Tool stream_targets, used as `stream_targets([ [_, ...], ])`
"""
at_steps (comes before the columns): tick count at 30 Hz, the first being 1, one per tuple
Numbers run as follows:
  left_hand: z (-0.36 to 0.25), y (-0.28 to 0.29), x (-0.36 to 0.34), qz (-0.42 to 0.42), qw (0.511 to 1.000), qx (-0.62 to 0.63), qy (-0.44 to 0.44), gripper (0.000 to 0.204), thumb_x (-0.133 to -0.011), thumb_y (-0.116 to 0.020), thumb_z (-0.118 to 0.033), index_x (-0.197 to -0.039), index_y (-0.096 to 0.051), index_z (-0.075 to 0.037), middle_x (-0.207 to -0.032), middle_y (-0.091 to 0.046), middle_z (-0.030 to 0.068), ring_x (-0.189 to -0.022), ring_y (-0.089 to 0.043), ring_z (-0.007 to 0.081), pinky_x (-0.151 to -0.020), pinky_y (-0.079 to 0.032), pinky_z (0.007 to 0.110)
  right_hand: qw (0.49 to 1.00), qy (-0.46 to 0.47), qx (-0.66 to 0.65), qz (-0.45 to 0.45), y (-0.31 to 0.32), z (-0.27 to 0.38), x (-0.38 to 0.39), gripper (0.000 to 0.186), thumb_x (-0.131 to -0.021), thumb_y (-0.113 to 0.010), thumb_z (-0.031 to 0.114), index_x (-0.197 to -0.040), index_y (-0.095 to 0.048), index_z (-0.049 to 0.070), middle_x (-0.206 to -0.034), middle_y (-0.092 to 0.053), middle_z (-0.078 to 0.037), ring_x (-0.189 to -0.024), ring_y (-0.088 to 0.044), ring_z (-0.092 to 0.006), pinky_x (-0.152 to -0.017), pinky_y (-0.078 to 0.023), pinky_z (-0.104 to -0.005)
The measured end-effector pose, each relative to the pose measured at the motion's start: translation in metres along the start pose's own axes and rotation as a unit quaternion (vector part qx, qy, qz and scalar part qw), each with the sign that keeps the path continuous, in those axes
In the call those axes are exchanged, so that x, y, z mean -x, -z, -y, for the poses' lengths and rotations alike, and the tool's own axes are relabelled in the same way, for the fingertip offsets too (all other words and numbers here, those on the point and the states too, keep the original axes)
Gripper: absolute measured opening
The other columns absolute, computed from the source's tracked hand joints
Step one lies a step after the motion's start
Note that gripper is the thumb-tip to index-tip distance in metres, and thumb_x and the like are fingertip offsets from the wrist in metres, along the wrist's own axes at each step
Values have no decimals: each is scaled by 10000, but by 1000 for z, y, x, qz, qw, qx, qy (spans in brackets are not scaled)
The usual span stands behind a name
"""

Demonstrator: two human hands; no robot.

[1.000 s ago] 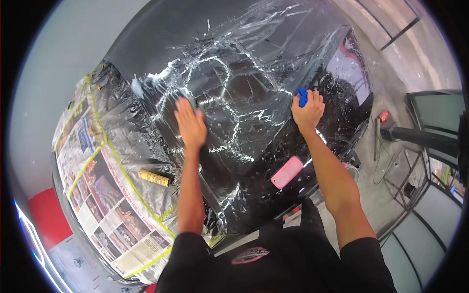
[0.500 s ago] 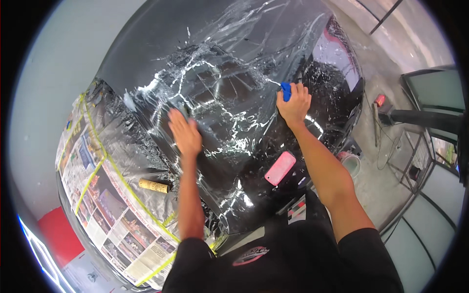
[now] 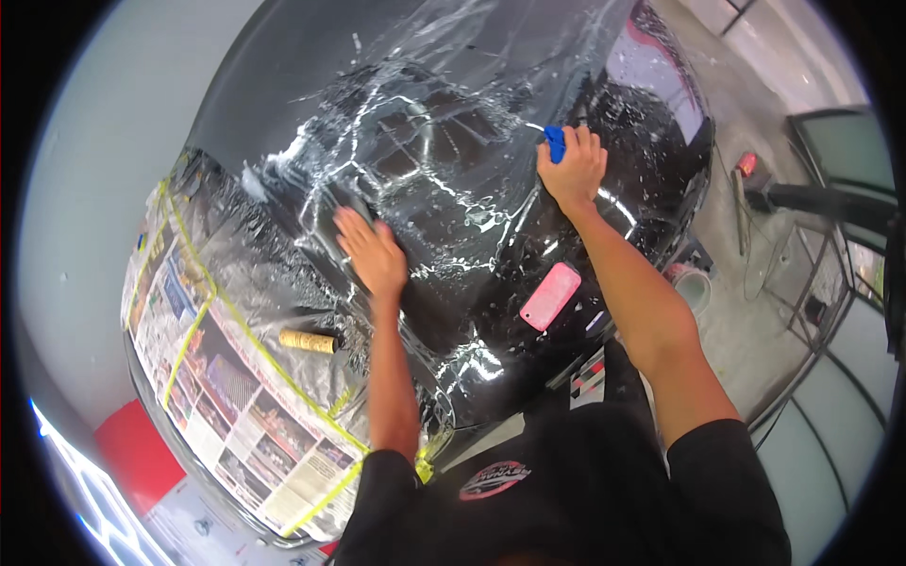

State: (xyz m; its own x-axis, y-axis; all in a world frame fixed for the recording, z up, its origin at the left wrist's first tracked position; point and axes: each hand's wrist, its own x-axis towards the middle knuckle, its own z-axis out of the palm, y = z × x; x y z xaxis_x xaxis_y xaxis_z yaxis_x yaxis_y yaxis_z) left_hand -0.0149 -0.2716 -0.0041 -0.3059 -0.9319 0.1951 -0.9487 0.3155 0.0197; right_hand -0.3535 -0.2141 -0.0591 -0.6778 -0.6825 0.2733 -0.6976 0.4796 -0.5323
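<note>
A wet, wrinkled clear film [image 3: 444,189] covers a glossy black car panel in front of me, streaked with water and bright light reflections. My left hand [image 3: 371,253] lies with its fingers stretched out on the film, left of the middle; a dark grey strip shows beside its fingertips, and I cannot make out what it is. Farther right, my right hand [image 3: 574,172] grips a small blue squeegee [image 3: 555,143] at the film's surface; the fingers hide part of it. Between my forearms rests a pink rounded rectangle [image 3: 549,296], like a phone in a case.
Newspaper sheets [image 3: 255,415] held with yellow tape [image 3: 247,342] cover the panel's left side, beside crumpled clear plastic. A tan patterned roll [image 3: 308,341] lies there. On the floor to the right stand a bucket [image 3: 694,288] and a black pole-like stand [image 3: 821,200].
The view has shifted, so the panel sits higher in the picture. My left hand has slid slightly toward me over the film. The right hand keeps its place with the blue squeegee.
</note>
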Motion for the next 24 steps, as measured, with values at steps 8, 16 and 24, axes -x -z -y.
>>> stream_targets([
  [8,-51,31,133,116,992,37,-35,694,-1056,-376,-333,-1572,-191,94,-1658,-181,283,-1548,-153,442,-1250,-113,559,999,-24,25,19,6,-18,-2,405,-798,-702,386,-1076,-703,92,-1055,-605,-72,-1055,-569,-282,-878,-433,-440],
  [16,-53,41,110,89,995,36,6,682,-1040,-409,-258,-1558,-189,127,-1651,-182,298,-1552,-133,438,-1256,-115,540,1000,-14,26,1,-1,-14,-1,378,-808,-714,385,-1048,-702,93,-1084,-608,-78,-1067,-574,-285,-893,-433,-447],
  [24,-60,41,149,81,995,53,12,687,-1048,-405,-297,-1564,-198,106,-1649,-202,288,-1538,-183,448,-1237,-149,562,998,12,31,-51,0,-27,-6,382,-800,-706,385,-1043,-700,90,-1045,-624,-87,-1023,-597,-302,-857,-451,-458],
])
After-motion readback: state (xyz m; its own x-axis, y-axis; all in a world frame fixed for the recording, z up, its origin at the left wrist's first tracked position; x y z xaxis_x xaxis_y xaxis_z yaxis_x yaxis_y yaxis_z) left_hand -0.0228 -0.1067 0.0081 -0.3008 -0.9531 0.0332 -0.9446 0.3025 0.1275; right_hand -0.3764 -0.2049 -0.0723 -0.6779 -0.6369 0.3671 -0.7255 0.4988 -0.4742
